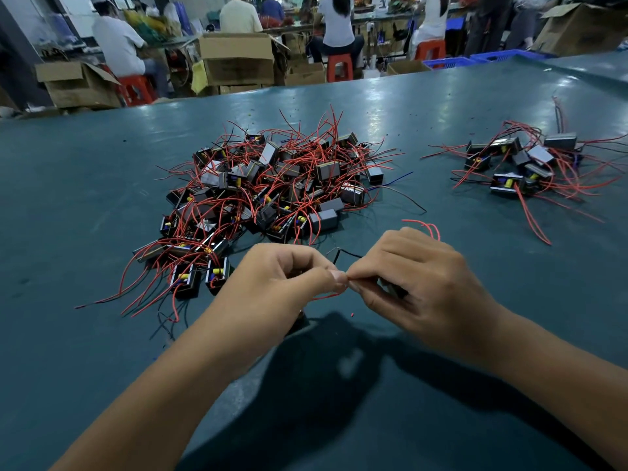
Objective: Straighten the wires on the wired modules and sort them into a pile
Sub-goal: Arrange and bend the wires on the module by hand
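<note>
A big tangled heap of small black modules with red wires [268, 188] lies on the green table ahead of me. A smaller pile of the same modules [523, 164] sits at the right. Just above the table, my right hand [418, 283] grips one black module [394, 288], mostly hidden in its fingers. A red wire [424, 226] loops out behind that hand and a black wire [343, 254] sticks up between the hands. My left hand [289, 273] pinches a thin red wire [326, 295] at its fingertips, touching the right hand's fingertips.
The green table [102, 351] stretches wide around both piles. Another dark module [300, 322] lies under my left wrist. Small wire scraps dot the surface. Beyond the far edge, several people sit on red stools among cardboard boxes [238, 59] and blue crates [489, 59].
</note>
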Tool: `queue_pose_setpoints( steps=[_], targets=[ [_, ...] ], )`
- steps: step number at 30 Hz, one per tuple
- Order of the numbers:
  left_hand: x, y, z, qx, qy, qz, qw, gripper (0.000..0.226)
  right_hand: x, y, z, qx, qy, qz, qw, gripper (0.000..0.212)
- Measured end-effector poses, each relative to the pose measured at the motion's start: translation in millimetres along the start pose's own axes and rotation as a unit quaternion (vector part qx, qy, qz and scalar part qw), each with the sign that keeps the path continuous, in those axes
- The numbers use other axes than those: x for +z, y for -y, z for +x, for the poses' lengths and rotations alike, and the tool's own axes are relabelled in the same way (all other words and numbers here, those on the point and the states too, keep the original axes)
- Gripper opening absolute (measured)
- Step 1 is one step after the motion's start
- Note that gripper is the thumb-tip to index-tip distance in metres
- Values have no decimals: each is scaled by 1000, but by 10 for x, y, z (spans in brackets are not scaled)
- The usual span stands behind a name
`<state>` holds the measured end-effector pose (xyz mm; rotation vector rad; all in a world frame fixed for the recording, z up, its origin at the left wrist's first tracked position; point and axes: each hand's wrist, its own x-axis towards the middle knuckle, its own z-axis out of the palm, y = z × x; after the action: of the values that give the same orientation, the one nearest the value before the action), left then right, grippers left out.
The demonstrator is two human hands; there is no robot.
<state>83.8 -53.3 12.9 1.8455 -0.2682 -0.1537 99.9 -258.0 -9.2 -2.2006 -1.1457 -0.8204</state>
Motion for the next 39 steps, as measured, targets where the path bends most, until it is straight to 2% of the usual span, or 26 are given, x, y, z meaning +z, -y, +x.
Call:
queue_pose_setpoints(
  steps=[2,4,9,16,20,23,27,29,31,34,39],
  targets=[
    [17,-14,-6,-74,19,-86,993,16,6,9,7,-9,-2,-5,1000,8],
    [36,-26,-10,-91,32,-112,989,18,10,9,7,-4,0,1,1000,8],
    [3,3,25,-59,30,-79,995,24,2,-3,-11,44,1,48,998,5],
    [19,-6,21,-77,56,-113,989,26,0,1,-1,26,4,33,999,6],
    [45,30,33,-99,50,-132,985,38,10,6,-8,12,5,19,1000,6],
    [42,54,49,-87,39,-125,988,29,12,-3,-12,21,4,27,999,6],
    [-5,86,77,-56,26,-111,992,16,10,-23,-20,78,-11,49,996,5],
    [-20,114,70,-10,12,-14,1000,8,16,-31,-24,113,-20,74,991,3],
    [-6,128,59,60,-4,112,992,2,23,-32,-22,136,-32,92,986,2],
    [43,162,64,95,-6,166,982,7,33,-28,-20,152,-31,93,983,4],
    [-2,204,119,130,-32,281,950,11,-8,-130,-17,173,33,96,980,2]
  ],
)
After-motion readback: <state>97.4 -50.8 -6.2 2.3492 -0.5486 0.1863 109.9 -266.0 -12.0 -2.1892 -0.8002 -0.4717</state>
